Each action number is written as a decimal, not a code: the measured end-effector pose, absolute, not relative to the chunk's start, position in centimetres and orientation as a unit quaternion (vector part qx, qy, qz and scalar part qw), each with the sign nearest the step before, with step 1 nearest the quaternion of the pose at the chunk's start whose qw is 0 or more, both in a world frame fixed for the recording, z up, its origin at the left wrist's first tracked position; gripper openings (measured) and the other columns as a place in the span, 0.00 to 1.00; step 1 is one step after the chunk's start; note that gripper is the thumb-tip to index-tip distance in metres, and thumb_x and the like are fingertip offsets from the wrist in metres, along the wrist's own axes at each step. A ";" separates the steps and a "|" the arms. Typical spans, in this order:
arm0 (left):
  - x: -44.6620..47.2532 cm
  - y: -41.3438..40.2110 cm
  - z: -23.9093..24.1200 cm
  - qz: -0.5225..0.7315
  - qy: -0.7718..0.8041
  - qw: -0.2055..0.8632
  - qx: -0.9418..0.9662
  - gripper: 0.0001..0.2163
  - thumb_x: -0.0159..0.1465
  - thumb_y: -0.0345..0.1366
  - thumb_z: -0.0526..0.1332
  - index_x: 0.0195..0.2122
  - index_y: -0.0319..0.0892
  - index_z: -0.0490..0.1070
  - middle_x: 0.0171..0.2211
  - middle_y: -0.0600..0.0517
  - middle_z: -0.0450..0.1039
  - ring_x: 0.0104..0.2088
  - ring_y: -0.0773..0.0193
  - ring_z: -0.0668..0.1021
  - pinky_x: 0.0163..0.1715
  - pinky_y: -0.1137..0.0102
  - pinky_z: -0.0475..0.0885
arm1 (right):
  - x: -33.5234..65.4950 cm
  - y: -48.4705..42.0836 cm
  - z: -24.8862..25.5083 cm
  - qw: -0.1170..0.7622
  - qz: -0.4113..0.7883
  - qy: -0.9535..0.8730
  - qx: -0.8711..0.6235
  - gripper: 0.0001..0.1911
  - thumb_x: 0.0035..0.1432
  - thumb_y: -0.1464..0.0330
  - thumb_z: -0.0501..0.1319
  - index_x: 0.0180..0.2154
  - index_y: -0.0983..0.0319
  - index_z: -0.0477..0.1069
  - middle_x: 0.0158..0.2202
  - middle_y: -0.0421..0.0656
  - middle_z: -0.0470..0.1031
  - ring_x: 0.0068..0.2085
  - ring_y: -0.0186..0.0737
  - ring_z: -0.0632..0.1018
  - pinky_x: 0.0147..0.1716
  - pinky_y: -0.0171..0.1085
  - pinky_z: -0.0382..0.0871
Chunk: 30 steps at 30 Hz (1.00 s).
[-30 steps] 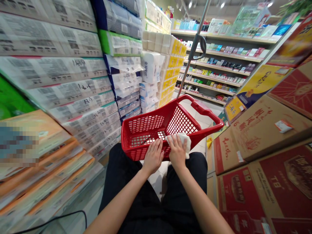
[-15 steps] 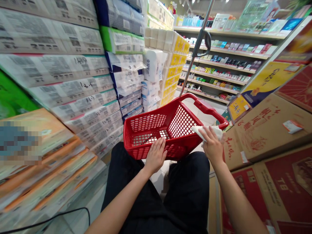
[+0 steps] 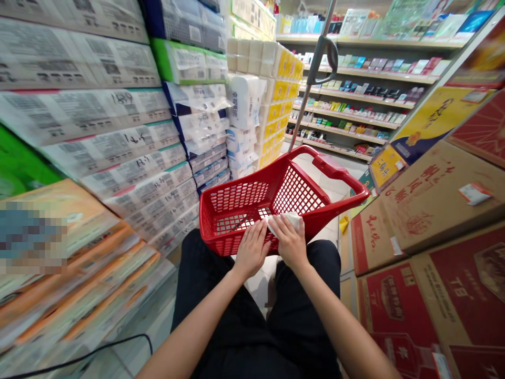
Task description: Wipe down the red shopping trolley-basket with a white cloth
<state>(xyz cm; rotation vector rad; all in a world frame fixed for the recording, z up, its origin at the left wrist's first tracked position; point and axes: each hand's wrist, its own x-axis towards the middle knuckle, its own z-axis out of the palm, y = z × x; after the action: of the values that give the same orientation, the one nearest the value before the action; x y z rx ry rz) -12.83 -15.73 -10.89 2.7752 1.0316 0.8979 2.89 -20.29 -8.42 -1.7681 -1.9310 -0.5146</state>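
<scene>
A red plastic shopping basket with lattice walls tilts between my knees, its long pull handle angled up and away. My left hand grips the near rim, its fingers lying over the edge and the thumb on the outer side. Just to its right, my right hand presses a folded white cloth onto the same rim. The cloth is partly hidden under the fingers. Inside the basket, only a thin dark line shows on the lattice bottom.
Stacked packs of paper goods rise on the left, with orange packs low beside me. Cardboard cartons stand close on the right. Shelves of small boxes fill the back. A black cable lies lower left.
My right hand has slid the white cloth left along the near rim, from beside the basket's handle end to next to my left hand. The left hand has stayed in place.
</scene>
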 end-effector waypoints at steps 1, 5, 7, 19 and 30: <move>-12.8 -15.7 -10.9 0.289 0.335 0.024 0.897 0.26 0.72 0.40 0.46 0.69 0.36 0.45 0.68 0.44 0.53 0.68 0.56 0.55 0.66 0.57 0.53 | 4.5 -20.7 -7.7 0.221 -0.196 -0.709 -0.641 0.29 0.61 0.77 0.50 0.61 0.52 0.63 0.62 0.40 0.67 0.64 0.40 0.64 0.67 0.54 0.26; -12.7 -15.7 -10.8 0.287 0.339 0.022 0.896 0.27 0.72 0.40 0.46 0.69 0.36 0.44 0.68 0.44 0.54 0.68 0.55 0.56 0.66 0.57 0.53 | 11.8 -22.4 -4.5 0.189 -0.244 -0.671 -0.674 0.30 0.59 0.78 0.51 0.60 0.51 0.64 0.62 0.39 0.67 0.65 0.43 0.64 0.66 0.58 0.27; -12.6 -15.7 -10.9 0.288 0.339 0.023 0.895 0.27 0.72 0.40 0.46 0.69 0.36 0.44 0.68 0.44 0.53 0.68 0.55 0.56 0.66 0.56 0.53 | 14.2 -23.0 -3.6 0.193 -0.264 -0.634 -0.701 0.30 0.58 0.77 0.51 0.60 0.51 0.64 0.63 0.39 0.66 0.65 0.45 0.63 0.66 0.60 0.27; -12.6 -15.7 -11.1 0.297 0.340 0.024 0.892 0.26 0.71 0.39 0.47 0.68 0.35 0.47 0.67 0.42 0.54 0.68 0.56 0.56 0.66 0.57 0.53 | 0.4 -19.9 -9.9 0.269 -0.195 -0.647 -0.686 0.30 0.59 0.77 0.49 0.62 0.55 0.63 0.63 0.41 0.65 0.67 0.44 0.61 0.67 0.55 0.30; -12.5 -15.8 -11.0 0.297 0.343 0.023 0.891 0.27 0.71 0.41 0.47 0.68 0.35 0.46 0.67 0.43 0.54 0.68 0.55 0.56 0.66 0.57 0.52 | 14.1 -23.2 -3.3 0.198 -0.264 -0.604 -0.725 0.29 0.59 0.76 0.51 0.60 0.51 0.64 0.63 0.39 0.66 0.65 0.43 0.64 0.65 0.61 0.24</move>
<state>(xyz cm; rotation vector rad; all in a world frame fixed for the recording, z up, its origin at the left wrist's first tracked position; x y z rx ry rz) -12.50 -15.78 -10.97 2.7588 1.0609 0.9187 14.09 -23.23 -3.26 -2.0287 -1.6900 -0.7395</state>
